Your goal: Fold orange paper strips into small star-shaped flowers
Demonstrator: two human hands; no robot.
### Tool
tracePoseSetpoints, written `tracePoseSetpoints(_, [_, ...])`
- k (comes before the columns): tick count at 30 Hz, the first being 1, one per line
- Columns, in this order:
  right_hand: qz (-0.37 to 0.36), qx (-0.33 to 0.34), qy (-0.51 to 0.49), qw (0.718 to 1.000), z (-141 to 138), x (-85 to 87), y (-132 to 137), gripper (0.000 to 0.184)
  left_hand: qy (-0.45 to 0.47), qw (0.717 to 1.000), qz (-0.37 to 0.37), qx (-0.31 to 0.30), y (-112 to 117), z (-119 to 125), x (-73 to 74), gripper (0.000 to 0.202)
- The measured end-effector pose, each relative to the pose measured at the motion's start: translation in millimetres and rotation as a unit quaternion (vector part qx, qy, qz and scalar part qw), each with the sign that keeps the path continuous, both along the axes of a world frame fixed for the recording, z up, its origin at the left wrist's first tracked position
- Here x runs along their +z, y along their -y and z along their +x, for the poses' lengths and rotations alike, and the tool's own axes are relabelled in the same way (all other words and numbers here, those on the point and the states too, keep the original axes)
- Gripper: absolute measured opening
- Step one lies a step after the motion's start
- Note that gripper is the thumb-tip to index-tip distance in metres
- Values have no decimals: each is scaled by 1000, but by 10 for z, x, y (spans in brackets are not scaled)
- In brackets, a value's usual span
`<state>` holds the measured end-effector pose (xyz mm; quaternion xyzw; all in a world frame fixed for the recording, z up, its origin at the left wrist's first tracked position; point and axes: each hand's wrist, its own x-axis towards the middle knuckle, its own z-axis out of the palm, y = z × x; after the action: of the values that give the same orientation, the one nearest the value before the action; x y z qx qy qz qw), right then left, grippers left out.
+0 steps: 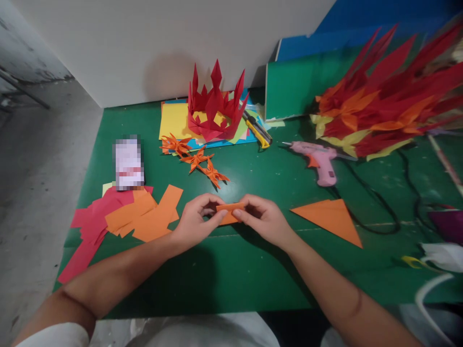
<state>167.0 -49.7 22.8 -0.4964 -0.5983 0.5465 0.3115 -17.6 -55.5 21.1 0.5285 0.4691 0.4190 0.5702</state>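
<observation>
A small piece of folded orange paper is held just above the green table, between both hands. My left hand pinches its left end between thumb and fingers. On the right end, my right hand grips it the same way, thumb in front. Both thumbs press along the fold near the middle. Left of my left hand lie loose orange paper strips, partly over red paper strips. Beyond the hands sit several folded orange paper flowers. To the right lies an orange paper triangle.
A red paper crown stands on coloured sheets at the back, beside a yellow utility knife. A pink glue gun with a black cord lies right. A red-orange paper flame piece and a blurred-out phone flank the table.
</observation>
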Motion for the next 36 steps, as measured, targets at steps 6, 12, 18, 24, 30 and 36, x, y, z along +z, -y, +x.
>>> tracePoseSetpoints(6, [-13, 9, -74, 997, -25, 50, -15, 26, 3, 1000, 30, 6, -28, -8, -21, 10])
tracePoseSetpoints(12, [0, -13, -94, 996, -25, 41, -1, 18, 76, 997, -29, -15, -21, 14, -13, 19])
tracePoseSetpoints(18, [43, 38, -124, 991, 16, 55, -11, 15, 126, 991, -15, -42, -62, -15, 10, 19])
tracePoseSetpoints(24, [55, 63, -136, 987, 70, 74, -42, 19, 96, 992, -14, -78, -102, -118, 15, 16])
tracePoseSetpoints(30, [90, 82, -141, 983, 63, 58, -34, 22, 134, 988, 20, -68, -57, -76, 10, 27])
tracePoseSetpoints(36, [97, 44, -72, 992, 7, 48, 1, 18, 29, 997, 64, -24, -41, -56, 0, 17])
